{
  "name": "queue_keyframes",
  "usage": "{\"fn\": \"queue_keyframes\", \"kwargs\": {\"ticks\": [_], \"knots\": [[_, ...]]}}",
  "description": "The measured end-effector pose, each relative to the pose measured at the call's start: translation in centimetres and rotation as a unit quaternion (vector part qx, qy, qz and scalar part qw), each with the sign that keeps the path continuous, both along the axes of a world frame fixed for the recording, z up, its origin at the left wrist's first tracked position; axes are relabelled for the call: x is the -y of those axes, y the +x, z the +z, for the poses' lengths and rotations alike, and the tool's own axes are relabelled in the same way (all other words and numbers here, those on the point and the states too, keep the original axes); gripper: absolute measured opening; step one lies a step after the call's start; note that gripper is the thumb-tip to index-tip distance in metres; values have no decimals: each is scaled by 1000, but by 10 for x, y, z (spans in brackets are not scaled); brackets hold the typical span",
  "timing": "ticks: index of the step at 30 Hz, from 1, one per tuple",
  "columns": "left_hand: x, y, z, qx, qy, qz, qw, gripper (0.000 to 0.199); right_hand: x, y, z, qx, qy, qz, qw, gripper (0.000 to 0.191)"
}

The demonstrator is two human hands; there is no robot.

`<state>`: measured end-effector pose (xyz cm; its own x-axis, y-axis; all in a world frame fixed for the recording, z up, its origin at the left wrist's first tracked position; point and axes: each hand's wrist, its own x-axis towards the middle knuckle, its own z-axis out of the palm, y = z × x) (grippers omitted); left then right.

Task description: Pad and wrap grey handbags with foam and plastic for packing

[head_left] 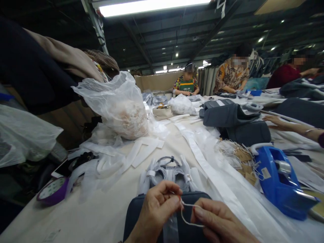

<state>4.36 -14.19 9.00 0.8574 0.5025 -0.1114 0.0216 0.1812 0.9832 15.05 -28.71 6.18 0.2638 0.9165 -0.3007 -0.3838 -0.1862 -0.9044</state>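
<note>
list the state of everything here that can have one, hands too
left hand: pinching the cord
right hand: pinching the cord
white cord: looped, slack between the hands
dark bag: lying beneath the hands
bag handles: wrapped in plastic
clear plastic sack: upright, partly filled
overhead light: lit

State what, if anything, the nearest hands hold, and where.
A white cord: the left hand pinches it where its strands meet, the right hand at the loop's other end.

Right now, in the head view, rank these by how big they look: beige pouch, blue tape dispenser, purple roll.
Largest to smallest:
Blue tape dispenser
Purple roll
Beige pouch, farther back, so real size is unsure
</note>
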Motion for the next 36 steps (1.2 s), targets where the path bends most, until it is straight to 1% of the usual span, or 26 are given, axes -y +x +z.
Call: {"fn": "queue_keyframes", "kwargs": {"ticks": [1, 3, 4, 6, 8, 11, 13, 15, 17, 19, 20, 22, 25, 28, 31, 34, 36], "knots": [[-7, 13, -4, -46, 53, 31, 997, 17, -5, 14, 6, 38, -8, -11, 999, 47], [-23, 42, -11, -139, 136, 64, 979, 20, -20, 47, 20, 126, -30, -47, 990, 47], [-30, 58, -15, -173, 160, 64, 970, 23, -30, 64, 26, 177, -41, -75, 981, 47], [-45, 86, -22, -223, 202, 40, 953, 18, -52, 95, 34, 258, -65, -125, 956, 46], [-58, 107, -28, -260, 252, -3, 932, 14, -73, 119, 33, 298, -85, -148, 939, 44], [-73, 121, -32, -317, 344, -66, 881, 15, -97, 140, 19, 315, -101, -139, 933, 39], [-77, 121, -31, -354, 398, -82, 842, 12, -107, 148, 5, 329, -109, -125, 930, 35], [-76, 117, -29, -379, 443, -81, 808, 15, -115, 153, -8, 341, -120, -103, 927, 30], [-72, 113, -28, -393, 480, -70, 781, 23, -124, 158, -18, 348, -133, -70, 925, 26], [-67, 112, -28, -397, 506, -57, 763, 32, -135, 163, -25, 349, -150, -29, 924, 22], [-66, 112, -29, -400, 512, -54, 759, 35, -141, 164, -27, 348, -160, -7, 924, 21], [-67, 115, -33, -403, 507, -56, 760, 37, -152, 166, -32, 336, -181, 44, 923, 19], [-75, 120, -41, -400, 481, -63, 778, 31, -165, 166, -40, 298, -202, 132, 924, 14], [-82, 121, -47, -394, 458, -42, 796, 31, -171, 168, -48, 244, -202, 201, 927, 12], [-83, 118, -50, -386, 441, -9, 810, 33, -172, 171, -55, 194, -191, 232, 934, 22], [-81, 117, -52, -369, 424, 13, 827, 32, -172, 171, -58, 161, -173, 237, 942, 32], [-80, 117, -53, -361, 416, 25, 835, 30, -171, 170, -58, 149, -162, 236, 946, 35]]}}
